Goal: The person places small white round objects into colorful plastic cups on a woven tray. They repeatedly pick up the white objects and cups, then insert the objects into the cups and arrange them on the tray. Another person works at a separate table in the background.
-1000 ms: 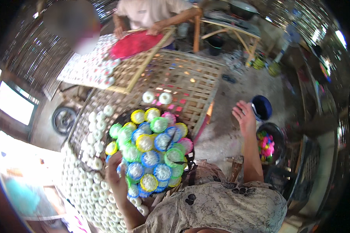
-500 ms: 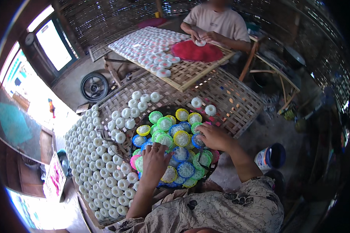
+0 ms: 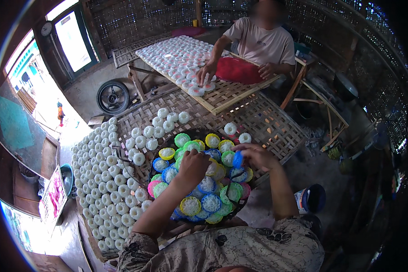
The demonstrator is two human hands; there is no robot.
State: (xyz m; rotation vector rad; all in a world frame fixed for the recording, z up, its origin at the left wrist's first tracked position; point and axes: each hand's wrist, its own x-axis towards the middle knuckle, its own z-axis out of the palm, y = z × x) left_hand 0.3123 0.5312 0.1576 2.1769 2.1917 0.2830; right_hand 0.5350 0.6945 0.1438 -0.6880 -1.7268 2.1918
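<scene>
Close in, a dark round tray (image 3: 197, 133) sits just ahead of the patterned shirt (image 3: 258, 242), heaped with frilly-rimmed moulds (image 3: 211, 202) in blue, green, yellow and pink, most packed with white, stringy-looking filling. In goes the left hand (image 3: 194, 167), fingers curled down among the green ones; whether it grips one, I can't tell. The right hand (image 3: 257, 157) has a smooth blue mould (image 3: 237, 159) pinched at the heap's far right side, tipped so its inside is hidden. Risky spot, this: loose stacking means one nudge from either wrist could topple neighbours, and a steep tilt could shed soft filling or drop a cup over the tray's rim.

Just left, crowded rows of white ring-shaped pieces (image 3: 115, 197), ridged and matte, reach close to the left forearm; a careless elbow might crush them. Beneath and beyond runs the counter (image 3: 283, 129), springy-looking woven bamboo with open gaps. Farther out, a co-worker (image 3: 264, 43) touches pink-centred white discs (image 3: 177, 59) on a bamboo rack (image 3: 233, 93), beside a flat, red, grainy-looking mass (image 3: 238, 70).
</scene>
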